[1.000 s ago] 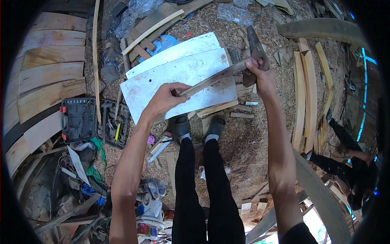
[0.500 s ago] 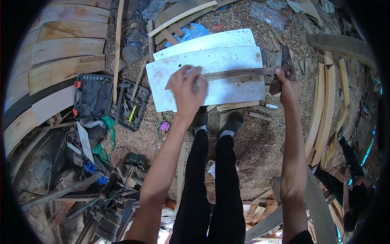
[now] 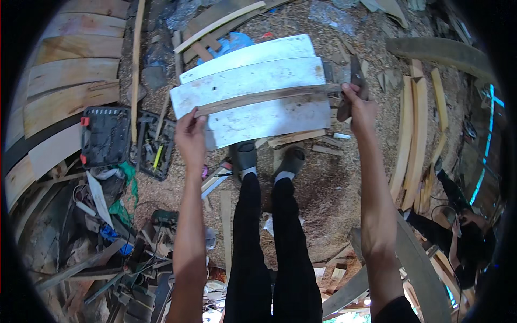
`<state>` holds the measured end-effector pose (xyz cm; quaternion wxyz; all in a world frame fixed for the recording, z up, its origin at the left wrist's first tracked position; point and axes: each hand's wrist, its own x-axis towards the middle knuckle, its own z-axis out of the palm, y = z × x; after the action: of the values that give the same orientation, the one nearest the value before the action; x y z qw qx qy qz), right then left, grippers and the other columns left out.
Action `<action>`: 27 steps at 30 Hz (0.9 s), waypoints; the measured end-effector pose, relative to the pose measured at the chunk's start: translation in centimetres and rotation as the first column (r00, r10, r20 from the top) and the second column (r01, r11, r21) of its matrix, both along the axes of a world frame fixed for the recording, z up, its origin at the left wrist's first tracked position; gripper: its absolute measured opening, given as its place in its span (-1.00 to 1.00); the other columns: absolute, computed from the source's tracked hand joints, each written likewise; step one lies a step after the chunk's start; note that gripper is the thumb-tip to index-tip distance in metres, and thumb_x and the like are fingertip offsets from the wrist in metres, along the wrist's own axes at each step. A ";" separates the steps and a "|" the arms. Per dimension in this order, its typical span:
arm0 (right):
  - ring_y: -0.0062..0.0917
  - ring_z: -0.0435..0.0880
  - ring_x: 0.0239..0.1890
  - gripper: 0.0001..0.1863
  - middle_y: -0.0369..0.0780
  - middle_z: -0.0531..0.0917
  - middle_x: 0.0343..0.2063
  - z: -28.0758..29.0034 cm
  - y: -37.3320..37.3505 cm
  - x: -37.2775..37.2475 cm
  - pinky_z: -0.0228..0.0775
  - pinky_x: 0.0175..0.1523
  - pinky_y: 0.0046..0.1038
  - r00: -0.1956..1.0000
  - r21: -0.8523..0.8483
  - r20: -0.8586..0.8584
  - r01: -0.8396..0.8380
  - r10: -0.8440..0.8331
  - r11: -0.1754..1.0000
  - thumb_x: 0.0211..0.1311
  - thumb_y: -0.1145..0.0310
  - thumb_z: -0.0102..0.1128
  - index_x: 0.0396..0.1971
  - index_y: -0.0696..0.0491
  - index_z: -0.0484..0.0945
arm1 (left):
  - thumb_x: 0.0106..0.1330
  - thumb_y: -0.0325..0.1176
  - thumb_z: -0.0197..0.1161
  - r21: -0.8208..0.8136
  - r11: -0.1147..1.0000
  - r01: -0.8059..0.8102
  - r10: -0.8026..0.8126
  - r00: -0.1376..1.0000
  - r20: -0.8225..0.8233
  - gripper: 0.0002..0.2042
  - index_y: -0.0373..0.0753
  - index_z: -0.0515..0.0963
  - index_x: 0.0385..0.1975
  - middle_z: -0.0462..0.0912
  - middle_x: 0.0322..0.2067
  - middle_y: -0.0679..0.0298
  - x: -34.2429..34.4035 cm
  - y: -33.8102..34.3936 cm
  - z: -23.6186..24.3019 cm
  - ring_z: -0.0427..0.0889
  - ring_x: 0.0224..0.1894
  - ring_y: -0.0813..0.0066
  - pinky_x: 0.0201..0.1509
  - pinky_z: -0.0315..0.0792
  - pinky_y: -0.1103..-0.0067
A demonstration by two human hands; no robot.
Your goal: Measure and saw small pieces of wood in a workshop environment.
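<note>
The T-shaped wooden tool [image 3: 269,97] spans the white board [image 3: 297,117] lengthwise, between the hands: its thin end points to the board's left edge, pinched by the left hand [image 3: 191,141]; beyond the right edge, the right hand [image 3: 363,110] grips its dark crosspiece. Earlier, the left hand blurred farther inboard.

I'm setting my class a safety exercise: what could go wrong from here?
The left hand holds just the end of the long wooden bar, so that end might slip free. Wood scraps lie close to the shoes and could cause a stumble. The open tool case lies off to the left, where a sideways step might catch it.
</note>
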<state>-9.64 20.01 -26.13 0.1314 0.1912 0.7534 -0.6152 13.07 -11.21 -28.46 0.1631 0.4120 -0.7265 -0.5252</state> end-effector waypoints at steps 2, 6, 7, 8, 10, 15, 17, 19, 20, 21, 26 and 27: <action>-0.60 0.64 -0.37 -0.72 -0.24 0.67 -0.41 -0.5 0.5 -0.2 0.47 -0.22 -0.54 0.999 0.064 -0.020 -0.030 0.032 0.997 0.04 0.40 0.45 -0.32 0.25 0.62 | 0.21 -0.48 0.30 -0.162 0.975 0.150 -0.139 0.987 0.080 -0.74 -0.41 0.60 -0.11 0.61 -0.22 0.15 -0.3 -0.7 0.6 0.60 -0.21 0.43 -0.07 0.47 0.56; -0.60 0.62 -0.38 -0.69 -0.25 0.66 -0.39 0.1 1.0 -0.2 0.47 -0.23 -0.56 0.998 0.079 -0.034 -0.042 0.045 0.996 0.04 0.38 0.45 -0.28 0.25 0.60 | 0.22 -0.47 0.30 -0.133 0.974 0.185 -0.163 0.973 0.162 -0.77 -0.42 0.61 -0.15 0.62 -0.27 0.12 -0.9 -1.6 1.3 0.62 -0.25 0.40 -0.11 0.48 0.54; -0.60 0.62 -0.37 -0.69 -0.24 0.66 -0.37 0.1 1.5 -0.3 0.47 -0.23 -0.56 1.000 -0.049 -0.002 -0.023 0.023 0.999 0.07 0.38 0.43 -0.26 0.26 0.58 | 0.22 -0.47 0.29 -0.161 0.961 0.223 -0.193 0.964 0.180 -0.77 -0.42 0.60 -0.15 0.63 -0.28 0.12 -0.9 -1.7 1.3 0.62 -0.26 0.40 -0.12 0.48 0.54; -0.60 0.62 -0.37 -0.69 -0.24 0.66 -0.36 0.0 2.0 -0.4 0.47 -0.23 -0.57 0.999 -0.176 0.032 -0.001 0.006 0.984 0.10 0.38 0.40 -0.24 0.27 0.57 | 0.23 -0.47 0.29 -0.188 0.947 0.260 -0.223 0.954 0.199 -0.77 -0.42 0.60 -0.15 0.63 -0.29 0.12 -1.1 -1.7 1.4 0.63 -0.27 0.40 -0.13 0.48 0.54; -0.59 0.63 -0.37 -0.70 -0.23 0.66 -0.34 -0.3 2.8 -0.8 0.47 -0.23 -0.58 0.999 -0.246 0.043 -0.013 0.024 0.969 0.13 0.40 0.36 -0.22 0.27 0.57 | 0.24 -0.46 0.28 -0.192 0.943 0.273 -0.237 0.953 0.190 -0.77 -0.43 0.60 -0.15 0.63 -0.28 0.11 -1.2 -1.6 1.5 0.63 -0.26 0.39 -0.14 0.48 0.54; -0.58 0.63 -0.37 -0.72 -0.23 0.65 -0.31 -0.4 3.6 -0.5 0.49 -0.23 -0.57 0.992 -0.277 0.016 -0.119 0.129 0.953 0.16 0.42 0.28 -0.16 0.24 0.56 | 0.26 -0.44 0.26 -0.237 0.932 0.273 -0.231 0.954 0.188 -0.78 -0.43 0.61 -0.17 0.62 -0.29 0.09 -1.3 -1.1 2.1 0.63 -0.28 0.35 -0.18 0.47 0.51; -0.61 0.59 -0.45 -0.73 -0.25 0.67 -0.41 -0.5 3.2 -0.2 0.44 -0.30 -0.57 0.993 -0.208 -0.041 -0.113 0.107 0.972 0.16 0.34 0.30 -0.22 0.21 0.61 | 0.26 -0.44 0.26 -0.262 0.922 0.284 -0.238 0.952 0.195 -0.79 -0.42 0.61 -0.18 0.62 -0.30 0.08 -1.2 -1.2 2.0 0.63 -0.29 0.33 -0.19 0.47 0.50; -0.63 0.57 -0.48 -0.72 -0.25 0.65 -0.49 -0.2 4.0 -0.4 0.40 -0.34 -0.55 0.984 0.104 -0.044 -0.165 0.171 0.981 0.17 0.28 0.30 -0.27 0.21 0.62 | 0.25 -0.45 0.26 -0.289 0.912 0.292 -0.238 0.949 0.206 -0.79 -0.42 0.61 -0.18 0.62 -0.30 0.07 -1.1 -1.2 1.6 0.63 -0.29 0.30 -0.20 0.47 0.49; -0.65 0.55 -0.52 -0.69 -0.26 0.64 -0.56 0.1 3.8 -0.4 0.37 -0.38 -0.54 0.973 0.402 -0.032 -0.199 0.231 0.894 0.18 0.22 0.30 -0.32 0.20 0.63 | 0.25 -0.45 0.26 -0.301 0.906 0.299 -0.243 0.947 0.210 -0.79 -0.42 0.61 -0.18 0.62 -0.30 0.07 -1.3 -1.4 1.4 0.63 -0.29 0.28 -0.20 0.47 0.48; -0.67 0.50 -0.58 -0.62 -0.28 0.57 -0.69 0.8 4.0 -0.3 0.32 -0.43 -0.49 0.976 0.421 -0.074 -0.156 0.206 0.893 0.19 0.10 0.29 -0.37 0.20 0.64 | 0.24 -0.45 0.27 -0.312 0.899 0.306 -0.247 0.945 0.215 -0.79 -0.41 0.61 -0.18 0.61 -0.31 0.06 -1.2 -1.6 1.4 0.63 -0.29 0.26 -0.20 0.47 0.47; -0.67 0.43 -0.51 -0.57 -0.32 0.56 -0.59 3.6 5.0 -0.1 0.29 -0.36 -0.51 0.927 0.541 -0.202 -0.163 0.316 0.825 0.31 0.04 0.14 -0.33 0.18 0.62 | 0.23 -0.46 0.27 -0.337 0.901 0.274 -0.226 0.958 0.174 -0.79 -0.41 0.61 -0.18 0.62 -0.28 0.03 -1.1 -1.0 1.7 0.63 -0.28 0.22 -0.19 0.47 0.45; -0.66 0.41 -0.48 -0.55 -0.33 0.56 -0.53 4.0 5.4 0.0 0.28 -0.34 -0.52 0.920 0.434 -0.243 -0.181 0.309 0.883 0.35 0.03 0.08 -0.30 0.19 0.61 | 0.22 -0.47 0.28 -0.305 0.916 0.262 -0.220 0.961 0.166 -0.79 -0.41 0.61 -0.18 0.62 -0.29 0.03 -1.1 -0.9 1.7 0.63 -0.28 0.23 -0.19 0.48 0.45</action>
<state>-9.65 25.37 -22.16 0.0487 0.0188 0.8930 -0.4470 11.97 -12.14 -26.74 0.1155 0.3198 -0.8570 -0.3873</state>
